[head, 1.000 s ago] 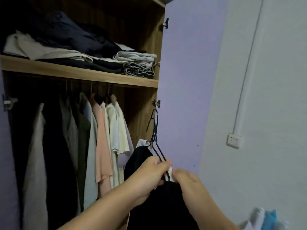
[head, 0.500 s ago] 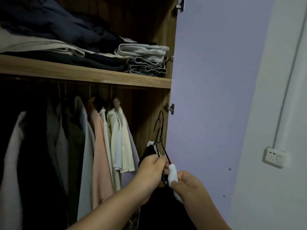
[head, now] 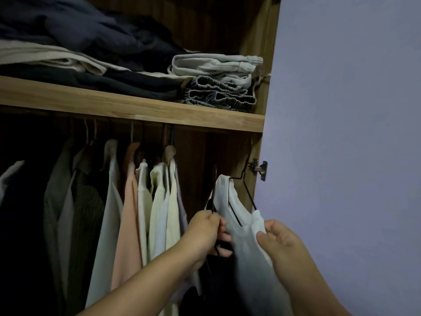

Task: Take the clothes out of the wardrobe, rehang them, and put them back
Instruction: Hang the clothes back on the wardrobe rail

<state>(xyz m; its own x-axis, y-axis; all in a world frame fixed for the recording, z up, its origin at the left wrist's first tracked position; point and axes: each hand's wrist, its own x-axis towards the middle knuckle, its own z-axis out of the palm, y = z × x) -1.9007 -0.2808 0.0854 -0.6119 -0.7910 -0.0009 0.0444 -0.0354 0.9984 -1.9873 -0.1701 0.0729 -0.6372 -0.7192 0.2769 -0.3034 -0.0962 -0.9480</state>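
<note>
Newly raised white top (head: pixel 241 226), hook hidden

A thin white sleeveless top (head: pixel 241 226) hangs on a black wire hanger (head: pixel 247 192) at the right end of the brown wooden wardrobe (head: pixel 136 110) — one strap up, a black garment (head: pixel 218 281) just behind it.

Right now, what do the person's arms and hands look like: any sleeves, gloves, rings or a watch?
Both forearms are bare as far as the frame shows, with no sleeve edge in view. The left hand and the right hand wear no gloves. No ring, watch or bracelet shows; the light is dim, so small items could be missed.
</note>
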